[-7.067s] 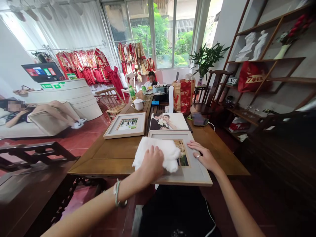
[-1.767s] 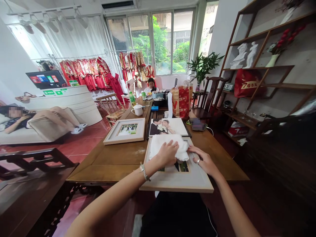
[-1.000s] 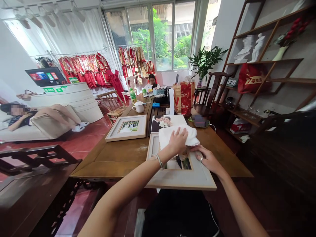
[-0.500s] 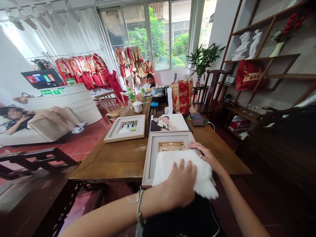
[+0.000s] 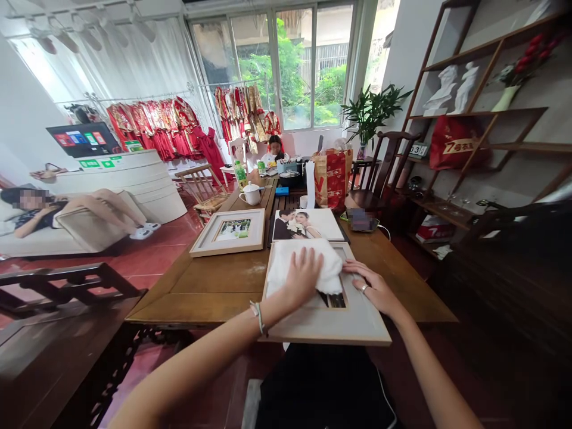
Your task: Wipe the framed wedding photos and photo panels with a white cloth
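The L hand (image 5: 304, 275) lay spread on a white cloth (image 5: 329, 265) atop a pic frame (image 5: 364, 325) jutting past the near edge of the table (image 5: 214, 277); the R hand (image 5: 374, 291), fingers extended, rested on the frame's R side; light pressure nr the overhang seemed wisest.

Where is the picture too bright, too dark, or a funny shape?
Head view: the left part of the white curtain looks washed out; head view: the lower right is dark, with detail hard to see; head view: the shelves lean and stretch, perhaps from a wide lens; head view: the white cloth under the left hand shows little texture.
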### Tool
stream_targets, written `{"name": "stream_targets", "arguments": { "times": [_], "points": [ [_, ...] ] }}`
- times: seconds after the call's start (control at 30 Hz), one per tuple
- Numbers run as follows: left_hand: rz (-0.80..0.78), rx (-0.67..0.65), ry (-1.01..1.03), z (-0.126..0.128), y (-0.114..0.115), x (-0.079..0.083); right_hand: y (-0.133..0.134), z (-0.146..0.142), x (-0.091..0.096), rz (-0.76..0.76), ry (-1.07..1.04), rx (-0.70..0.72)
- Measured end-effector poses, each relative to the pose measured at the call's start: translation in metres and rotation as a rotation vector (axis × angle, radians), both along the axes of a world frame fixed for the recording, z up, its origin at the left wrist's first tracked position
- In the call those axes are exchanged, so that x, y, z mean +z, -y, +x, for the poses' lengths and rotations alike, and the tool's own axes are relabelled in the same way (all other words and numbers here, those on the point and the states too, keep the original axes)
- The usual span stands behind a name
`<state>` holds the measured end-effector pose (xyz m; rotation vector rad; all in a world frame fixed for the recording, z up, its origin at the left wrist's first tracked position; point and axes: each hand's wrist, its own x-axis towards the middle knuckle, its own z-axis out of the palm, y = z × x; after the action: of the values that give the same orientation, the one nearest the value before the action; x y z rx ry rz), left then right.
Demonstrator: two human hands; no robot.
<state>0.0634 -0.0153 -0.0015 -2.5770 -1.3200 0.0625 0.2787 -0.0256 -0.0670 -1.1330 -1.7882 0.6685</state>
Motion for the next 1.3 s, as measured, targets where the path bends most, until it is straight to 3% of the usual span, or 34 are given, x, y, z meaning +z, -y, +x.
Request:
{"name": "stream_targets", "arguments": {
  "times": [0.1,0.2,0.33,0.47,0.57,0.67,0.9,1.03,1.1,1.17,1.3],
  "points": [
    [0.0,0.035,0.035,-0.007,-0.031,0.008,-0.001,0.0,0.001,-0.003,0.0,0.006],
    [-0.071,0.076,0.016,-0.011,-0.028,0.019,-0.001,-0.001,0.002,-0.009,0.002,0.008],
    [-0.16,0.192,-0.108,-0.019,0.023,0.03,-0.001,-0.001,0.003,-0.004,0.0,-0.002],
    [-0.279,0.187,-0.219,-0.033,0.09,0.034,0.0,-0.002,0.003,0.011,-0.005,0.005],
    [-0.38,0.201,-0.178,-0.041,0.111,0.036,0.0,-0.002,0.004,0.019,-0.011,0.008],
    [-0.335,0.182,-0.087,-0.045,0.089,0.034,0.001,-0.002,0.005,0.008,-0.005,0.014],
    [-0.12,0.211,0.14,-0.049,-0.015,0.014,0.001,-0.001,0.003,0.01,0.001,0.014],
    [-0.094,0.209,0.157,-0.048,-0.037,0.017,-0.001,0.0,0.002,0.005,-0.007,0.023],
    [-0.142,0.215,0.103,-0.046,-0.029,0.023,-0.001,-0.001,0.003,-0.008,-0.017,0.02],
    [-0.194,0.22,0.035,-0.045,-0.007,0.029,-0.001,-0.001,0.004,-0.011,-0.022,0.011],
    [-0.301,0.205,-0.066,-0.047,0.067,0.038,0.0,-0.002,0.005,0.013,-0.006,-0.001]
  ]
}}
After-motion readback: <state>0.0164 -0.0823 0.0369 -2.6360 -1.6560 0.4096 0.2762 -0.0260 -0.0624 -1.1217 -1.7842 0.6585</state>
